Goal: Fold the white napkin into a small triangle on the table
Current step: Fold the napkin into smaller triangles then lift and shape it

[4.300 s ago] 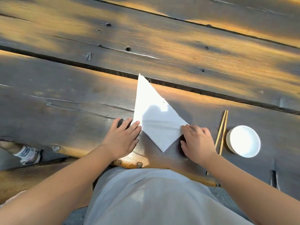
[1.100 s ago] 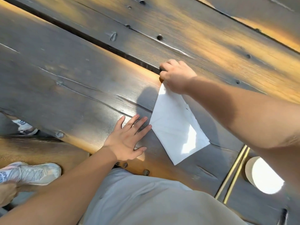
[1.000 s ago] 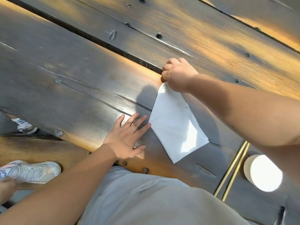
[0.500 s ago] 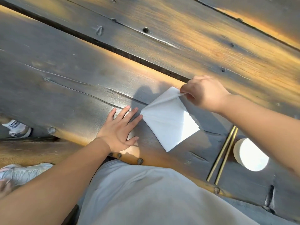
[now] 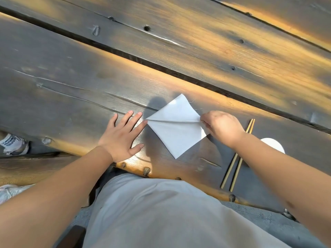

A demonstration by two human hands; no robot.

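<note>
Napkin (image 5: 176, 129) lies creased, kite-shaped; right hand (image 5: 221, 127) pinches its corner; left hand (image 5: 121, 135) flat, fingers spread.

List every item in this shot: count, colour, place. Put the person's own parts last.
white cloth napkin: one, white, mid-fold on the near plank
thin wooden chopsticks: two, tan, right of the napkin
round white bowl: one, white, right of the chopsticks, partly hidden by the forearm
dark wooden plank table: one, dark brown
sneaker: one, white, below the table at left
left hand: flat, fingertip at the napkin's left corner
right hand: grip pinching the napkin's right corner
</note>
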